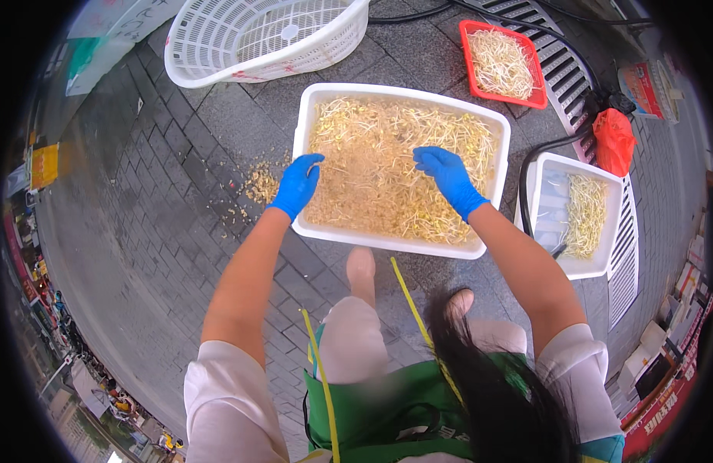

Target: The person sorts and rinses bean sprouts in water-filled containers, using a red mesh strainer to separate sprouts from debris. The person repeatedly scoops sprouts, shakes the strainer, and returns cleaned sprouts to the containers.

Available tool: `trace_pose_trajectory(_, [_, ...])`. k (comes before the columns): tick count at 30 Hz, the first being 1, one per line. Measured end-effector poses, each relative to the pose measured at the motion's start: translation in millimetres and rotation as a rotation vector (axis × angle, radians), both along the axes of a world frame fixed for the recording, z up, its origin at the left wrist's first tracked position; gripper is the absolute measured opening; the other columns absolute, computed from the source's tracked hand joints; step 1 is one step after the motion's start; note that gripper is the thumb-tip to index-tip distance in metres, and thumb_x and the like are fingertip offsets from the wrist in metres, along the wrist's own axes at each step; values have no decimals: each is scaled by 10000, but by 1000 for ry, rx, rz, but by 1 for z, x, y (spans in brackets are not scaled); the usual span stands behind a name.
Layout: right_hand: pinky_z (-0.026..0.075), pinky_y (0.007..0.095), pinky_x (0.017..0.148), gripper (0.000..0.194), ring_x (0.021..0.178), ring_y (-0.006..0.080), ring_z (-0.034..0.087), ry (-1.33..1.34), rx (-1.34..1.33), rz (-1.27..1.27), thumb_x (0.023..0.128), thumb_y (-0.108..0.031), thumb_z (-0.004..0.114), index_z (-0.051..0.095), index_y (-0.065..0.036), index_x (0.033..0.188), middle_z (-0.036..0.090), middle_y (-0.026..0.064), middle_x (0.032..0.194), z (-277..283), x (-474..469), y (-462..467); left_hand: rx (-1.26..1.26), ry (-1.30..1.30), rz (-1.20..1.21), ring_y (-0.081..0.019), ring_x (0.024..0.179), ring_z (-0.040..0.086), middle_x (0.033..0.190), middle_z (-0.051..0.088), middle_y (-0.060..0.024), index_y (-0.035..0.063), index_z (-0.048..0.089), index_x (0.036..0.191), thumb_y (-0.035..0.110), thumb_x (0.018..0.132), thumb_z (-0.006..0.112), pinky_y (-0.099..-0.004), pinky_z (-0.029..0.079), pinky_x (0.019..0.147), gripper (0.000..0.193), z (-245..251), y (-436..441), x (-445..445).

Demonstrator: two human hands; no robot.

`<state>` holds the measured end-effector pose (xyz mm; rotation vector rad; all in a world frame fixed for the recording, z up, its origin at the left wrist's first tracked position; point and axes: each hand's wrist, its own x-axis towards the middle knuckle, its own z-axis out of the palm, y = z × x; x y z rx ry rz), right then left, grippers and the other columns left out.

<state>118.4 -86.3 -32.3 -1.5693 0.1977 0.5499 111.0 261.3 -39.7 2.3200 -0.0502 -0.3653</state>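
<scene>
A white plastic tub [391,246] stands on the paving before me, holding bean sprouts [454,124] in water with many loose husks [356,185] afloat. My left hand [298,184], in a blue glove, is at the tub's left rim, thumb and fingers apart with nothing between them. Over the right half of the tub is my right hand [447,175], also blue-gloved, fingers bent and held close together above the husks and sprouts. Whether anything small lies under those fingers cannot be seen.
A white plastic basket [264,72] stands beyond the tub. To the right are a red basket [474,87] of sprouts, a smaller white tub [544,217] with sprouts, a red plastic bag [613,142], a black hose [525,185] and a metal drain grate [622,301]. Spilled husks [261,182] lie at left.
</scene>
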Motion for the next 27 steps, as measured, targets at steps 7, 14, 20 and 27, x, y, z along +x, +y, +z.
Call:
trace_pose_trajectory(7, [476,374,948,384,1059,256,629,97,290,-210,970,-271,484,573,-15,1243,636,146,1165,-50,104,53,-97,-44,-94,-195,1044,609,1138,668,-96,50,657,1165,196,949,543,-322,448,952,284,-58,-11,164])
trace_pose_trajectory(14, [485,385,954,387,1083,299,613,183,414,-302,961,-211,457,539,28,1253,614,186,1181,-81,112,97,-307,72,-191,-181,920,652,1022,714,-90,63,715,1070,274,893,619,-320,490,860,291,-75,-16,178])
trace_pose_trajectory(20, [490,355,942,321,1068,263,627,126,336,-223,948,-140,469,585,37,1190,644,155,1130,-73,75,129,-78,11,-363,-281,981,649,1073,688,-131,91,713,1045,261,909,555,-369,484,902,269,-83,-17,133])
trace_pose_trajectory(27, [496,350,902,280,991,235,640,-120,8,1035,857,-51,558,669,-34,1113,679,143,1060,-13,-75,48,49,-297,-454,-335,1083,584,1174,612,-139,114,627,1148,192,922,557,-403,473,938,249,-57,4,55])
